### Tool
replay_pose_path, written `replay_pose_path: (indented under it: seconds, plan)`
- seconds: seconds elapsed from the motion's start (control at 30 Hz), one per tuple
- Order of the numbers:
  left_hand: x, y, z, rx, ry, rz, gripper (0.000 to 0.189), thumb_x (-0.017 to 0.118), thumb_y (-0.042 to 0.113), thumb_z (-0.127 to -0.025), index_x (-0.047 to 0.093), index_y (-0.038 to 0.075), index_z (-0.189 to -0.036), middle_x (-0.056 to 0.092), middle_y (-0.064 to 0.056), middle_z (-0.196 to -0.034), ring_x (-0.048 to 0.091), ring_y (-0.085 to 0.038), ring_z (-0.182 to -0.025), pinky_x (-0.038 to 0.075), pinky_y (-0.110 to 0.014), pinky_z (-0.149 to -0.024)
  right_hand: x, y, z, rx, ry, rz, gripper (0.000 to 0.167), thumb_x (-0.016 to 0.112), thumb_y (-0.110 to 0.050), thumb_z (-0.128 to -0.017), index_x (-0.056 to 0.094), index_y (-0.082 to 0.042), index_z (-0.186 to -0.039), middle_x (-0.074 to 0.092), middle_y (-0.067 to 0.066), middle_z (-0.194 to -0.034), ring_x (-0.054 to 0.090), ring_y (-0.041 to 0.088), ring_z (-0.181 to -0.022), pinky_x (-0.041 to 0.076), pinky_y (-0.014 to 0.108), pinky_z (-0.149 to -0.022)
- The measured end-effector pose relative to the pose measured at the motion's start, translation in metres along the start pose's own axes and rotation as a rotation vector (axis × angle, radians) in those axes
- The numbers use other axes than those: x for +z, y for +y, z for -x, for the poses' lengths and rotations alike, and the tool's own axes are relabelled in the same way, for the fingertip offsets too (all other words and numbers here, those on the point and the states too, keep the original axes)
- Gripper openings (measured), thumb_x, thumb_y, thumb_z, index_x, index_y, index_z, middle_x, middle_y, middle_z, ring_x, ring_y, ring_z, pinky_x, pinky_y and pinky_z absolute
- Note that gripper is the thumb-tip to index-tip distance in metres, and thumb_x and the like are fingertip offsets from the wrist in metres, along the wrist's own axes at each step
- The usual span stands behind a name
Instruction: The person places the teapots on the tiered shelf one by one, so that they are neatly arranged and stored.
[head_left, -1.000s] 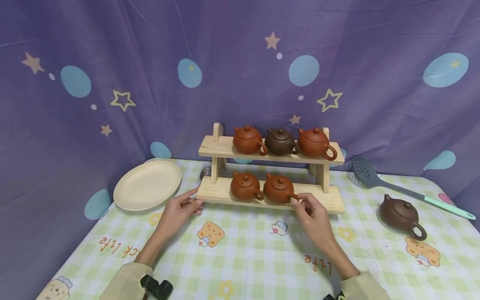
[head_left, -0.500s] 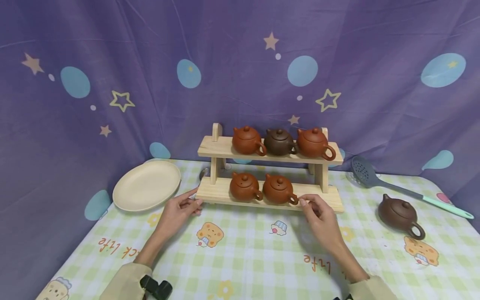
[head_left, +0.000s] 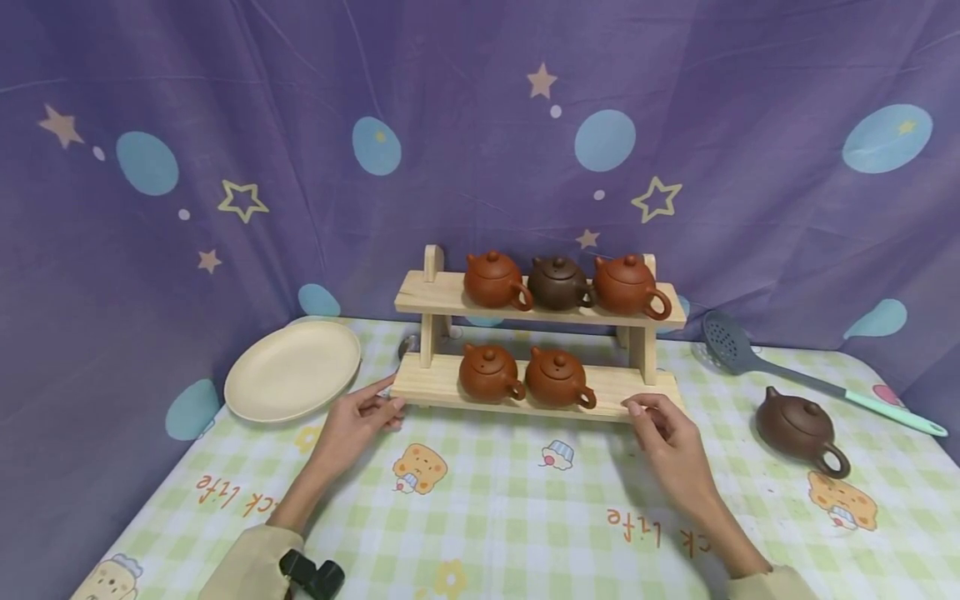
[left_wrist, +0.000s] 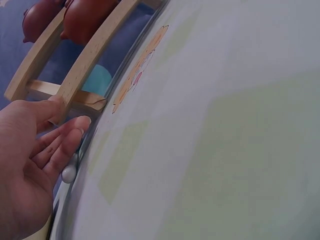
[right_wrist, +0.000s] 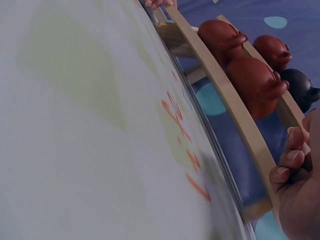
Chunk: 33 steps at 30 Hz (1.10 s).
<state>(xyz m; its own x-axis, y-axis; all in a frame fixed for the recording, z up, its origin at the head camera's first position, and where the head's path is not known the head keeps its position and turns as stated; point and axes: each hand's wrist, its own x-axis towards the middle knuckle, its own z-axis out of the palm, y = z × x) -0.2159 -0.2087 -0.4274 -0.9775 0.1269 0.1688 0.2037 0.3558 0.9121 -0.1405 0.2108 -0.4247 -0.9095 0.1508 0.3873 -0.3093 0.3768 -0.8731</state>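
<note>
A two-tier wooden display shelf (head_left: 420,379) stands on the table. My left hand (head_left: 360,423) grips the left end of its lower board, thumb on the board and fingers below it, as the left wrist view shows. On that board sit two reddish-brown teapots, the left teapot (head_left: 487,372) and the right teapot (head_left: 555,377), handles pointing right. My right hand (head_left: 671,450) is at the front edge of the lower board, right of these teapots, with fingers loosely curled and holding nothing. The upper board carries a red-brown teapot (head_left: 493,281), a dark teapot (head_left: 558,283) and another red-brown teapot (head_left: 625,286).
A dark brown teapot (head_left: 797,427) rests on the checked tablecloth (head_left: 495,517) at the right. Behind it lies a slotted skimmer (head_left: 795,377) with a mint handle. A cream plate (head_left: 292,371) is at the left. A purple curtain (head_left: 465,167) hangs behind the shelf.
My right hand has let go of the right lower teapot's handle and moved right along the board's front edge. My left hand stays at the shelf's left end.
</note>
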Motion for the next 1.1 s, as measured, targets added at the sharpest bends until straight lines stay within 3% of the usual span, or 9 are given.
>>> replay_pose_path:
  seconds: [0.37,0.67,0.93,1.1]
  plan:
    - [0.0,0.001,0.001,0.018,-0.009,0.004,0.055,0.07,0.019,-0.102,0.052,-0.004,-0.148,0.074,-0.021,-0.098,0.075,-0.023,-0.078,0.065,-0.029,-0.077,-0.031,0.006,0.009,0.03,0.015,0.112,0.022,0.054,-0.02,-0.111,0.067,-0.001,-0.116,0.052,0.004,-0.07,0.042,0.013,-0.055,0.035,0.032,-0.042]
    - [-0.001,0.0,0.0,0.003,-0.009,0.002,0.055,0.071,0.019,-0.102,0.052,-0.003,-0.148,0.074,-0.02,-0.097,0.076,-0.023,-0.079,0.065,-0.028,-0.077,-0.058,0.008,0.019,0.116,0.049,0.192,0.03,0.052,-0.029,-0.111,0.065,-0.003,-0.119,0.052,0.003,-0.069,0.04,0.014,-0.053,0.034,0.034,-0.042]
    - [0.0,-0.003,-0.002,0.001,-0.01,0.004,0.055,0.071,0.019,-0.102,0.052,-0.002,-0.149,0.074,-0.018,-0.097,0.075,-0.022,-0.078,0.065,-0.029,-0.076,-0.082,0.015,0.027,0.102,0.104,0.239,0.027,0.054,-0.024,-0.111,0.065,-0.001,-0.118,0.052,0.001,-0.066,0.04,0.014,-0.053,0.032,0.033,-0.043]
    - [-0.001,-0.002,-0.001,0.007,-0.013,0.012,0.054,0.07,0.017,-0.102,0.052,-0.002,-0.149,0.074,-0.019,-0.097,0.075,-0.023,-0.078,0.065,-0.03,-0.077,-0.096,0.021,0.031,0.142,0.145,0.283,0.028,0.054,-0.025,-0.111,0.065,-0.001,-0.12,0.055,0.003,-0.069,0.046,0.012,-0.059,0.035,0.029,-0.046]
